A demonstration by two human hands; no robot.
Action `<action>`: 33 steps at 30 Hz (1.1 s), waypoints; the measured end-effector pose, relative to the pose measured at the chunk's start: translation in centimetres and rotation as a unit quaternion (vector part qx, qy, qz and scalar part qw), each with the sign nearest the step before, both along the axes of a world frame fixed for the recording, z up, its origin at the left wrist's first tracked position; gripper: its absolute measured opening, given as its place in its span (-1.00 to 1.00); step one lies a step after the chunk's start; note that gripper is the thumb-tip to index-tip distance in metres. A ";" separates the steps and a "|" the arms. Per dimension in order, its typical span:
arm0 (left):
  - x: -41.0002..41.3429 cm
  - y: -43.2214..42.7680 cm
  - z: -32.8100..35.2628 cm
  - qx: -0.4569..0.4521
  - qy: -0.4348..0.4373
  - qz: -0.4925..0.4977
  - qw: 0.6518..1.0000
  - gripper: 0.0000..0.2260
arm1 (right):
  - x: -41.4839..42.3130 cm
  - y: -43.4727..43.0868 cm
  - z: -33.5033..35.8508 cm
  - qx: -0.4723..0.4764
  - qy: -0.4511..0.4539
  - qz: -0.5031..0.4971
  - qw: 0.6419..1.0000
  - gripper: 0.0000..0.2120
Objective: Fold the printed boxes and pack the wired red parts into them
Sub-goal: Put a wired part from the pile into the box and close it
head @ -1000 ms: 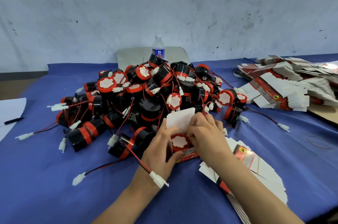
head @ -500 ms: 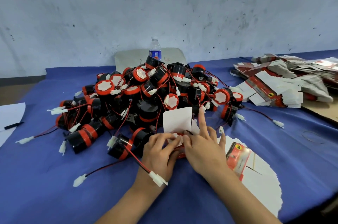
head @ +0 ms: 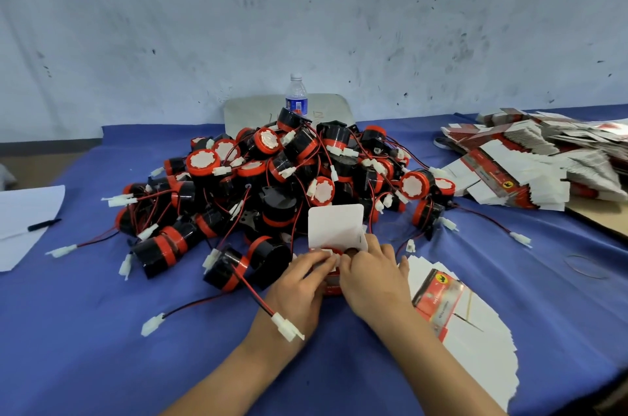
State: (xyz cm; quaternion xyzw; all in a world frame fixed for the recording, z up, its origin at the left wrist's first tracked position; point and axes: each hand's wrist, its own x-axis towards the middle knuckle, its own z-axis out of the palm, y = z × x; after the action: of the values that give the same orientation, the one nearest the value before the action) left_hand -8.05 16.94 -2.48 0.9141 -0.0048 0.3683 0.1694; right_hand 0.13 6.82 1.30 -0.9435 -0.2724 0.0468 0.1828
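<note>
Blue cloth (head: 85,330) under our forearms; left hand (head: 295,290) and right hand (head: 370,283) both pinch the printed box (head: 334,228) at its mouth, white flap upright, a red part (head: 328,250) inside. Flat blanks (head: 482,341) fan just right; parts pile (head: 272,184) behind, water bottle (head: 296,94) at the wall (head: 306,7).

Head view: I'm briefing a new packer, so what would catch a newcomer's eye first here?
A big pile of wired red parts sits heaped mid-table on the blue cloth. Just in front of it, the left hand and right hand hold a printed box with its white flap up. Flat boxes lie stacked at the far right.
</note>
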 end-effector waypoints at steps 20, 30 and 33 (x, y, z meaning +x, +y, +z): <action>-0.1 0.6 -0.3 -0.108 0.060 -0.042 0.991 -0.69 | -2.6 -2.4 -0.2 0.373 -0.004 0.030 0.927 -0.80; -0.1 0.5 0.0 -0.139 0.067 -0.109 0.982 -0.68 | -0.5 -2.4 1.1 0.465 0.209 -0.018 0.860 -0.53; -0.1 0.7 -0.2 -0.138 0.058 -0.112 0.982 -0.62 | -0.1 -2.2 1.0 0.452 0.143 0.004 0.880 -0.50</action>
State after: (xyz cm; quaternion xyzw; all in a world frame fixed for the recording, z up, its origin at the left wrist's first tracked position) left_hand -8.16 17.66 -2.73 0.8956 -0.0463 0.2904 0.3337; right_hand 0.01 4.63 2.32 -0.7402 -0.2389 0.0542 0.6261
